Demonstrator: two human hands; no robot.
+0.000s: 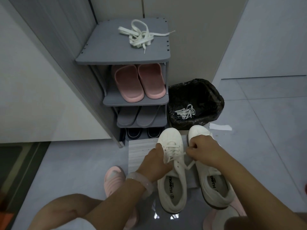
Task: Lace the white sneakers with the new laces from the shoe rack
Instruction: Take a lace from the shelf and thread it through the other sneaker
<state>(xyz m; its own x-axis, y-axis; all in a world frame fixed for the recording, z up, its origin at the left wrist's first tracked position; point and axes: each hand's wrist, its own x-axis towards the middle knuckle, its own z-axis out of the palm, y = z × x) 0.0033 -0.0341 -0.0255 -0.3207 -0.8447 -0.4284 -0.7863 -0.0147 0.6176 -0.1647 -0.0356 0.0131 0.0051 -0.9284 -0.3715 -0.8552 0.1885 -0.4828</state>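
Two white sneakers stand side by side on the floor in front of me. The left sneaker [172,173] has a white lace [172,151] threaded through its lower eyelets. My left hand [156,163] grips that sneaker's left side near the eyelets. My right hand [201,150] pinches the lace's free end, which runs across to the right sneaker [214,185]; that sneaker's front is partly hidden by my right hand and forearm. A loose bundle of white laces [141,36] lies on top of the grey shoe rack [103,52].
The rack holds pink slippers [139,83], grey slippers [137,117] and dark shoes below. A bin with a black liner [196,95] beside it contains discarded laces [185,112]. A white mat [141,151] lies under the sneakers, and white paper [220,127] on the floor. Pink slippers are on my feet.
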